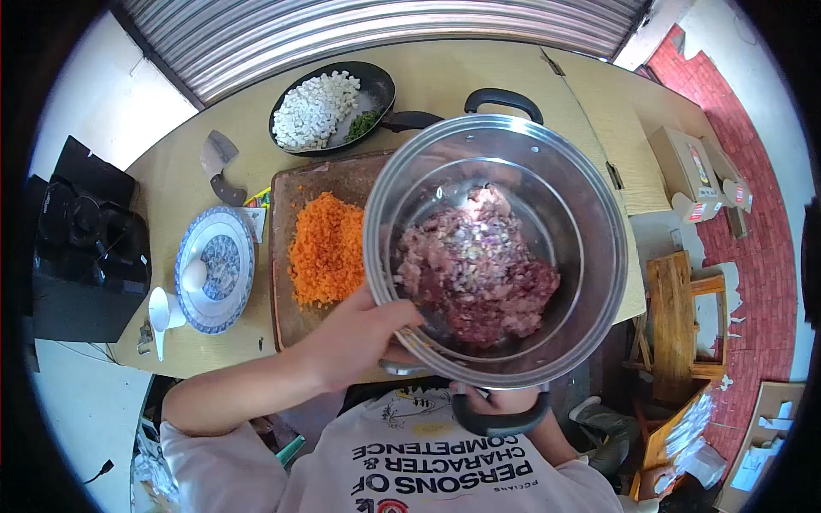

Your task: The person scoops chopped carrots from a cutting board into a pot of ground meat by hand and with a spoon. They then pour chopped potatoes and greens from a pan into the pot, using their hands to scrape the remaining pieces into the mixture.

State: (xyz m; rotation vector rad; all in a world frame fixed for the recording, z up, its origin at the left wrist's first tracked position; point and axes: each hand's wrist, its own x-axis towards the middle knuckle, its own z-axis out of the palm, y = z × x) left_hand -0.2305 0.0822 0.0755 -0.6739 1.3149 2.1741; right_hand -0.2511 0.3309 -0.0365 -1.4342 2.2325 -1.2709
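A steel pot (599,256) with black handles is held up in front of me, tilted so its inside shows. In it lies ground meat (505,299) with chopped onion (475,248) on top. My left hand (376,329) grips the pot's rim on the left, its thumb over the edge. At the near side, my right hand (509,399) supports the pot by its near handle; its fingers are mostly hidden. Just left of the pot, a heap of diced carrot (327,248) sits on a wooden cutting board (286,321), whose right part is covered by the pot.
A frying pan (376,85) at the back holds white cubes (316,111) and chopped greens (363,124). On the left are a cleaver (220,162), an egg (194,275) on a patterned plate (235,318) and a white scoop (165,312). Cardboard boxes (684,167) and a wooden chair (671,325) stand right.
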